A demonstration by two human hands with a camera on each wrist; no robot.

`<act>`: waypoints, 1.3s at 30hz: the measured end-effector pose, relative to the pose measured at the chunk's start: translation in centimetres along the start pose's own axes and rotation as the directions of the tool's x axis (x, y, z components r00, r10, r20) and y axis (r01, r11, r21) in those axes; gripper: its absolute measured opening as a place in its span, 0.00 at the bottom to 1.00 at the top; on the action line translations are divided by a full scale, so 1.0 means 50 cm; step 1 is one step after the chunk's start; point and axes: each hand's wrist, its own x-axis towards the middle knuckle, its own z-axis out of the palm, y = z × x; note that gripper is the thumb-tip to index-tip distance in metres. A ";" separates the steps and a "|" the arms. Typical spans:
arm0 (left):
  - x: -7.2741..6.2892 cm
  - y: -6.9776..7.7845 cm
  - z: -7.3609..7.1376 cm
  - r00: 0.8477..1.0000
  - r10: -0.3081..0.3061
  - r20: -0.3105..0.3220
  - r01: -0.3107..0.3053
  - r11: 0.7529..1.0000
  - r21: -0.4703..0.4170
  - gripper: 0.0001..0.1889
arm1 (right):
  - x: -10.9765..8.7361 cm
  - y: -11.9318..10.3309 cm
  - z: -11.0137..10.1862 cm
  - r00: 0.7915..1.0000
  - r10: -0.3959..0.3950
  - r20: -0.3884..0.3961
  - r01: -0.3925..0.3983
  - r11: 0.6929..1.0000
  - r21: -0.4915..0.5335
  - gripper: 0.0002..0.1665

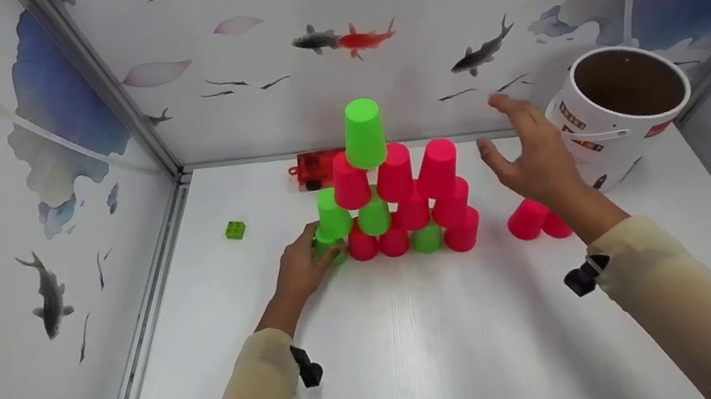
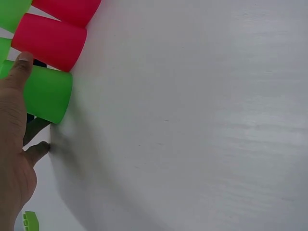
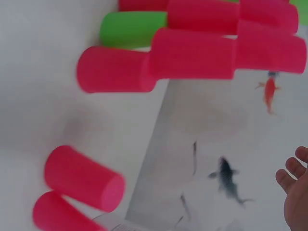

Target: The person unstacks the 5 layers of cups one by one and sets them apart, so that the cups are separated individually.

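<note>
A pyramid of upside-down pink-red and green cups (image 1: pixel 414 210) stands on the table before both hands. Alone at its top left sits a green cup (image 1: pixel 364 133), over a row of three pink-red cups. My left hand (image 1: pixel 303 263) is at the bottom left corner, its thumb and fingers on either side of the lowest green cup (image 2: pixel 48 94). To the right of the pyramid, my right hand (image 1: pixel 532 155) hangs in the air with fingers spread, holding nothing. Below it are two loose pink-red cups (image 3: pixel 82 178), partly covered by the wrist in the head view.
At the back right stands a white bucket (image 1: pixel 591 160), close beside the right hand. A red toy vehicle (image 1: pixel 315 171) sits behind the pyramid. To the left lies a small green block (image 1: pixel 235 230). Printed wall panels (image 1: pixel 268 106) border the white table (image 1: pixel 409 349).
</note>
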 end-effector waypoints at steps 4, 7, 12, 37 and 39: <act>0.000 -0.002 0.003 1.000 -0.011 0.004 0.011 1.000 0.005 0.37 | 0.045 -0.082 0.018 0.992 -0.118 0.033 0.116 0.991 0.071 0.40; 0.001 -0.003 0.004 1.000 -0.014 0.002 0.014 1.000 0.000 0.36 | 0.072 -0.132 0.036 0.981 -0.180 0.069 0.170 0.976 0.135 0.41; 0.003 -0.004 0.003 1.000 -0.017 0.002 0.017 1.000 -0.009 0.35 | 0.105 -0.195 0.073 0.974 -0.199 0.105 0.172 0.960 0.221 0.43; 0.001 0.000 0.008 1.000 -0.020 -0.014 0.021 0.999 0.028 0.35 | 0.119 -0.192 0.055 0.982 -0.181 0.055 0.160 0.949 0.273 0.44; 0.002 -0.003 0.008 1.000 -0.016 -0.018 0.016 0.999 0.027 0.35 | 0.116 -0.174 0.037 0.987 -0.156 0.047 0.140 0.957 0.253 0.44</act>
